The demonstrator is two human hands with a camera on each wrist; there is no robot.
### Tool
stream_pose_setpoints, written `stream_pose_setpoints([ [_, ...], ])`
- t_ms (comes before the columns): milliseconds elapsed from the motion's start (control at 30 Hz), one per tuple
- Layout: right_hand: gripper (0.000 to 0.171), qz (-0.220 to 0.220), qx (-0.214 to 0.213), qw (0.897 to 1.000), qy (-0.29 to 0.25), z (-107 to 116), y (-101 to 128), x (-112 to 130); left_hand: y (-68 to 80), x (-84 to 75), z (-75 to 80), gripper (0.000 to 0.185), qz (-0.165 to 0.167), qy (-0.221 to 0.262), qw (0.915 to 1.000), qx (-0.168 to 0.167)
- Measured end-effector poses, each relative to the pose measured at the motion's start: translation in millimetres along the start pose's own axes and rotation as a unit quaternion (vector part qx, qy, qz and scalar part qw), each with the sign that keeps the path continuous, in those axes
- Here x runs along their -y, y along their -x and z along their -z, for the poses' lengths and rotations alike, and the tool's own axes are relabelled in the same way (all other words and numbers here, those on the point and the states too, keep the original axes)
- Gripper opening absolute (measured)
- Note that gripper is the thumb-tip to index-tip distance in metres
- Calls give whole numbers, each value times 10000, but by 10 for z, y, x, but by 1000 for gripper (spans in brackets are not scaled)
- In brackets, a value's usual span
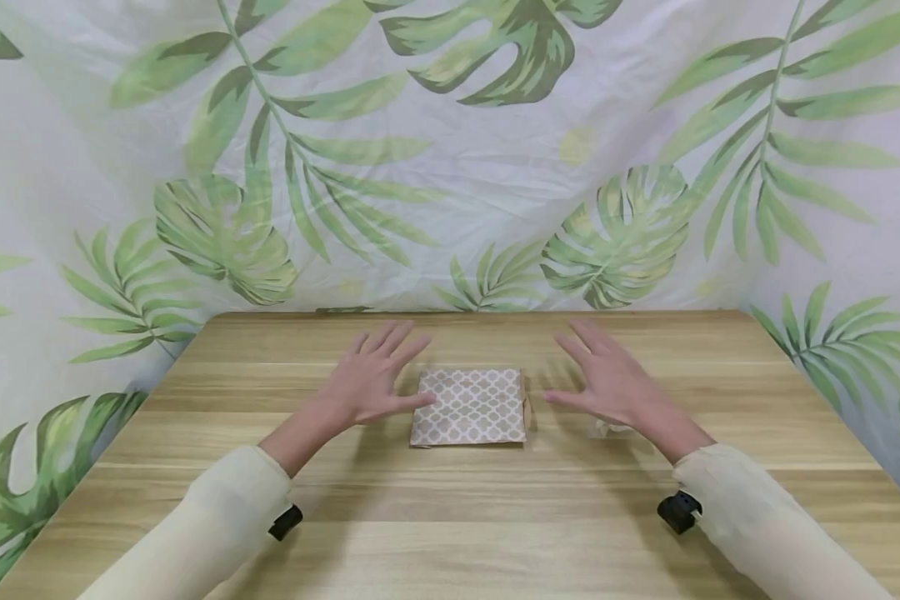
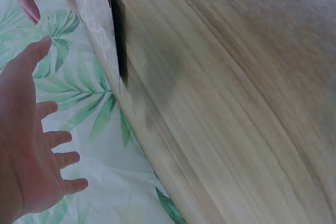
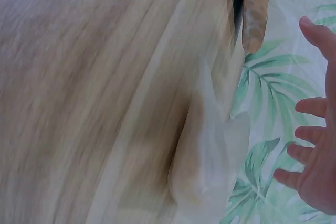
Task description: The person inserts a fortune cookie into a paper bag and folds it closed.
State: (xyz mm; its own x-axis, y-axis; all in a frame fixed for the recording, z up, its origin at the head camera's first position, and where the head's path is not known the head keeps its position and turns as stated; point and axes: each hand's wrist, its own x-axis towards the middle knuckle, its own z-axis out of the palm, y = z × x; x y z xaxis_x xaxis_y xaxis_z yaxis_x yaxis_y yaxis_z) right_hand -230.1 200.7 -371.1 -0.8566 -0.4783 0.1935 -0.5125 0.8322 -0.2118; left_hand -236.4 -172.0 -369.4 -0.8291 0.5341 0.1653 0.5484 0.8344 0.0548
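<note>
A small flat paper bag (image 1: 471, 407) with a brown and white lattice pattern lies in the middle of the wooden table (image 1: 450, 517). My left hand (image 1: 375, 375) hovers just left of it with fingers spread and straight, the thumb close to the bag's left edge. My right hand (image 1: 607, 379) hovers to the bag's right, also spread and holding nothing. The left wrist view shows the open left hand (image 2: 37, 145) and the bag's edge (image 2: 97, 14). In the right wrist view are the bag (image 3: 256, 9), the right hand's fingers (image 3: 315, 145) and a clear plastic piece (image 3: 210, 166).
A small clear plastic piece (image 1: 607, 429) lies on the table under my right hand. A leaf-printed cloth backdrop (image 1: 450, 167) rises behind and beside the table. Cream sleeves cover both forearms.
</note>
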Motion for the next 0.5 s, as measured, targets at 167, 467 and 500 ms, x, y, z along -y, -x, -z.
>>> stream_pose_setpoints([
  [167, 90, 142, 17, 9992, -365, -60, -46, 64, -32, -52, -27, 86, -188, 139, 9997, -58],
  [467, 74, 267, 167, 9945, -1004, -172, -152, 168, -91, -78, -111, 78, -448, 706, 9964, -126],
  [500, 72, 278, 201, 9939, -1052, -184, -163, 178, -97, -78, -119, 77, -457, 727, 9962, -116],
])
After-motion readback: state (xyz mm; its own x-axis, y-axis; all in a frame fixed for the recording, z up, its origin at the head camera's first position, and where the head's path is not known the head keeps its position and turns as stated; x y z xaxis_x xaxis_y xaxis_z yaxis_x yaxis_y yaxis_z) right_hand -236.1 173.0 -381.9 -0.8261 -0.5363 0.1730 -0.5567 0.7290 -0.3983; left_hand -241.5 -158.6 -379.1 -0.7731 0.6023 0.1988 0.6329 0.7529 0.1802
